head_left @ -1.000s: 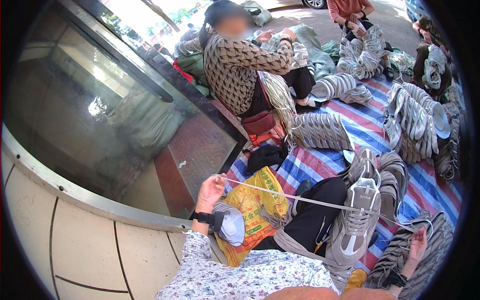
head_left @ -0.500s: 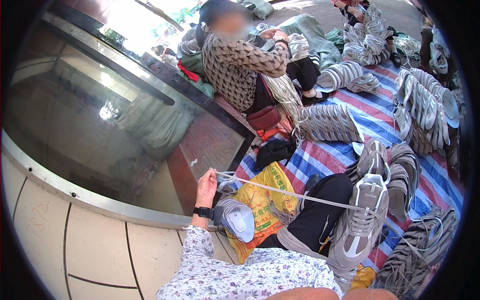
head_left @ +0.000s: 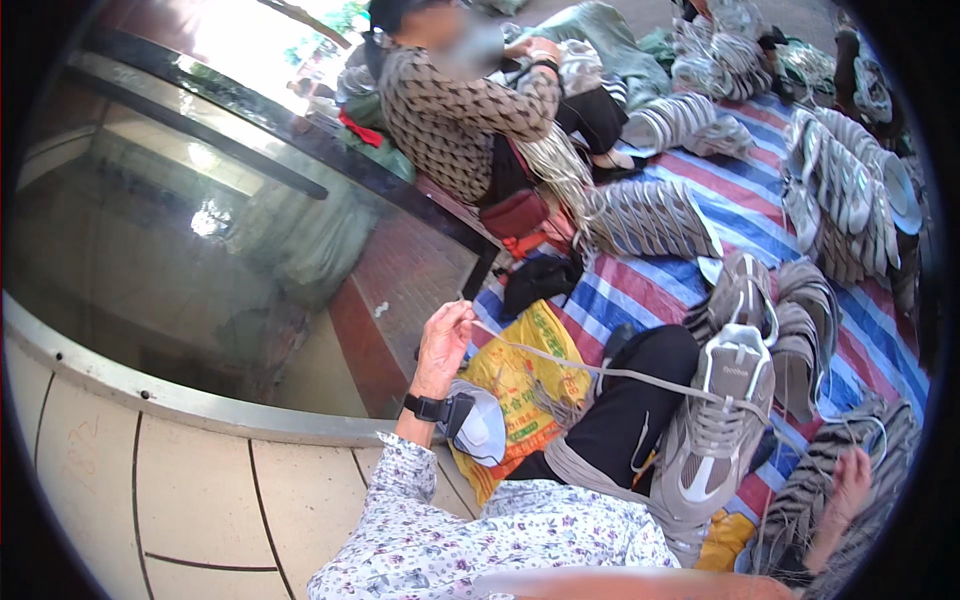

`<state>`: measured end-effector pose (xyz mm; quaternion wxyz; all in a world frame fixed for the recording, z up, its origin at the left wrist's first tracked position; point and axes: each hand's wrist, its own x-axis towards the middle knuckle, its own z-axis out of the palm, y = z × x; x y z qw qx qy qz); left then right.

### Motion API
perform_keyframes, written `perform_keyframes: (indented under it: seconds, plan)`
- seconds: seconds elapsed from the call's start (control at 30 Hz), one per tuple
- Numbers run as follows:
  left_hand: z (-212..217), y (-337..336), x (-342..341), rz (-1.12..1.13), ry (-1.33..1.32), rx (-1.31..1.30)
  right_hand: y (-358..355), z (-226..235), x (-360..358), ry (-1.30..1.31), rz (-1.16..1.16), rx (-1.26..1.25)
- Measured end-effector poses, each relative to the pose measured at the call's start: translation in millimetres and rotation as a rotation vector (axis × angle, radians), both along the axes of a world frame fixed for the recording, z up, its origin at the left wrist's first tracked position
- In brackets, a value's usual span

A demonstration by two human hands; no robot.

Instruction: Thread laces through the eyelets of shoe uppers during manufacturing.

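Observation:
My left hand [head_left: 445, 340], raised left of my bent knee, is closed in a pinch on the end of a flat grey shoelace [head_left: 570, 365]. From there the lace runs across my black-trousered leg to a grey running shoe [head_left: 721, 430] with a white toe and heel patches, and through its upper eyelets. More of the lace leads off to the right of the shoe. At the lower right, my right hand [head_left: 850, 485] is over striped grey shoe parts [head_left: 875, 440]; its fingers are blurred, so their grip cannot be told.
A yellow sack [head_left: 530, 390] lies beside my leg, with a white-grey shoe piece near my wrist. Stacks of laced shoe uppers [head_left: 655, 220] stand on the striped sheet [head_left: 640, 290]. Another person [head_left: 455, 110] sits ahead, handling laces. A glass panel with a metal rim [head_left: 270, 425] borders the left.
My left hand has moved right and up, still pinching the lace, which now hangs slacker. My right hand has come into view at the lower right. The whole view has shifted slightly.

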<state>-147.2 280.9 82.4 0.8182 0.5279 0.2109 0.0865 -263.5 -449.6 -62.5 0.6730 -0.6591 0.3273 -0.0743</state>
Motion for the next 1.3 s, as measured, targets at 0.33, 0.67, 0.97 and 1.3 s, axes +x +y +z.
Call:
perform_keyframes:
  seconds: [0.33,0.67,0.97,1.3]
  plan:
    - [18.2,-147.2,43.5,-0.534,0.112,0.318,211.4,95.0,102.3,-0.168,0.464,0.097]
    - [-8.5,-305.5,49.2,-1.005,-0.056,0.685,219.4,86.8,92.9,-0.262,0.506,-0.091]
    - [-23.7,-332.8,59.1,-1.076,0.001,0.733,221.4,81.1,98.5,-0.216,0.519,-0.199]
    - [-27.6,-331.8,59.6,-1.08,0.072,0.595,224.3,85.2,86.0,-0.267,0.519,-0.275]
